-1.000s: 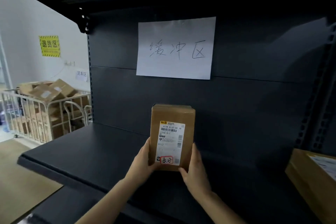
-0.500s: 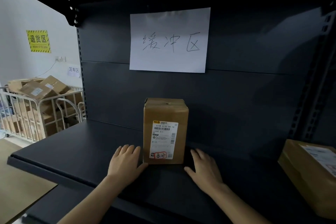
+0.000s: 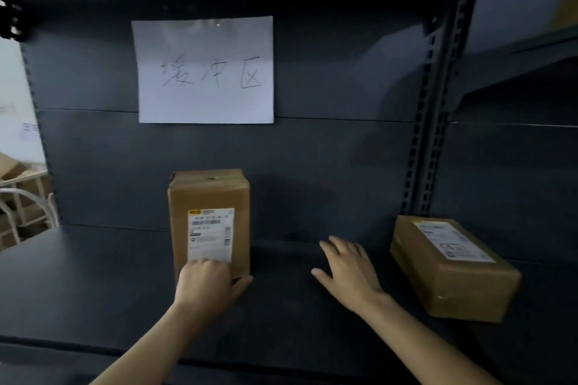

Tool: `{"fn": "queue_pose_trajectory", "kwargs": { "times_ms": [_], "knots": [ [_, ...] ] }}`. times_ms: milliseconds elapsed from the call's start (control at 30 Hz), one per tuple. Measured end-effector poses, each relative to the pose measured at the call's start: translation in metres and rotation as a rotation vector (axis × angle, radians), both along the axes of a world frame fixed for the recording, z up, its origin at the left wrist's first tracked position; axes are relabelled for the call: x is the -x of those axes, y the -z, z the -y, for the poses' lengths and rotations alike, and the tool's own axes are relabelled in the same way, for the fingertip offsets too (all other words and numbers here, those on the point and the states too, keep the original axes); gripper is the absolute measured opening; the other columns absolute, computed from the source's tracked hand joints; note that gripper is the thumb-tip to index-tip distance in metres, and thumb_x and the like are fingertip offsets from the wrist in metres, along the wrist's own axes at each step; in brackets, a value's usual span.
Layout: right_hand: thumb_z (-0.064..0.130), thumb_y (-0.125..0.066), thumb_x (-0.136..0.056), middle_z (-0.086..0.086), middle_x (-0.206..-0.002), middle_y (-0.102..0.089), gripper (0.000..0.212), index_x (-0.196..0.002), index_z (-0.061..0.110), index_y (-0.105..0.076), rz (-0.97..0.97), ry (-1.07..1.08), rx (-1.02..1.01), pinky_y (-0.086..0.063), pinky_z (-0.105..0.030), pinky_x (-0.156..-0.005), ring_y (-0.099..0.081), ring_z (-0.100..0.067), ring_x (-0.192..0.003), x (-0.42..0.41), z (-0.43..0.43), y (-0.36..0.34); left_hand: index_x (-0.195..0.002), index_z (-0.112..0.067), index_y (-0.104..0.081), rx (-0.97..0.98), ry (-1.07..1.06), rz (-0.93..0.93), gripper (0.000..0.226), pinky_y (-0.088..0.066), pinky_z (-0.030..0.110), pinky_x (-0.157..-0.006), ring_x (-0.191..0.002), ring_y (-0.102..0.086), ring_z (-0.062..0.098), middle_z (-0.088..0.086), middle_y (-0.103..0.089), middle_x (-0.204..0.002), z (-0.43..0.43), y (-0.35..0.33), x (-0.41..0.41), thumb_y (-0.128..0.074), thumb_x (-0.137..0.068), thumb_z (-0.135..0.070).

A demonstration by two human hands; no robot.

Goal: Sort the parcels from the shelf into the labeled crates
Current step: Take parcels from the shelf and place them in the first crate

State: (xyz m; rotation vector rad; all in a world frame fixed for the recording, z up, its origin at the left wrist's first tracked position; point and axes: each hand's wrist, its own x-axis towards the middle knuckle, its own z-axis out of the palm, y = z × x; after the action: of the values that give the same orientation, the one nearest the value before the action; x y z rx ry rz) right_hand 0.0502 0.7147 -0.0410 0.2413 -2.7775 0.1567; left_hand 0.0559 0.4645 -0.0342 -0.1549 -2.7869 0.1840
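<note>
A tall brown parcel with a white label stands upright on the dark shelf, below a white paper sign. My left hand lies against the parcel's lower front with bent fingers, covering the bottom of the label. Its thumb reaches to the parcel's bottom right corner, and a firm grip does not show. My right hand hovers open over the bare shelf, fingers spread, between the two parcels. A second brown parcel lies flat at the right, apart from that hand.
A slotted upright post divides this shelf bay from the bay on the right, which has a higher shelf board. At the far left a white wire cage holds cardboard boxes.
Both hands held the upright parcel, set it on the shelf and let go. Since then my left hand went back to its lower front, my right hand moved right, and the view turned right.
</note>
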Motion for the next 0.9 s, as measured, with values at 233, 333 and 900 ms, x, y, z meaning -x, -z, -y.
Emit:
{"fn": "queue_pose_trajectory", "kwargs": {
  "times_ms": [233,333,900],
  "knots": [
    [0.050,-0.041,-0.092,-0.003,-0.153,-0.025,0.061,-0.144,0.021,-0.027,-0.050,0.124,0.000,-0.021,-0.036,-0.113,-0.026,-0.022,-0.138,-0.031,-0.071,-0.021,-0.108,-0.022,-0.058,0.003,0.251,-0.034,0.053,-0.041,0.031,-0.090,-0.108,-0.055,0.018,-0.001,-0.063,-0.111,-0.093,-0.005,0.016,-0.032,-0.088,-0.064],
    [0.051,-0.041,-0.092,-0.002,-0.153,-0.026,0.061,-0.144,0.022,-0.027,-0.075,0.192,-0.016,-0.023,-0.038,-0.113,-0.027,-0.022,-0.138,-0.046,-0.104,-0.029,-0.119,-0.020,-0.054,-0.017,0.348,-0.063,0.056,-0.036,0.030,-0.100,-0.114,-0.051,0.018,0.000,-0.061,-0.118,-0.135,-0.008,0.019,-0.033,-0.088,-0.062],
    [0.054,-0.027,-0.095,-0.004,-0.140,-0.044,0.060,-0.141,0.017,-0.034,0.030,0.433,0.311,-0.038,-0.032,-0.101,-0.043,-0.018,-0.126,-0.086,-0.233,-0.028,-0.140,-0.021,-0.035,-0.062,0.648,0.044,0.075,-0.015,0.035,-0.117,-0.133,-0.036,0.017,0.002,-0.045,-0.142,-0.269,-0.004,0.022,-0.020,-0.086,-0.070]
  ]
}}
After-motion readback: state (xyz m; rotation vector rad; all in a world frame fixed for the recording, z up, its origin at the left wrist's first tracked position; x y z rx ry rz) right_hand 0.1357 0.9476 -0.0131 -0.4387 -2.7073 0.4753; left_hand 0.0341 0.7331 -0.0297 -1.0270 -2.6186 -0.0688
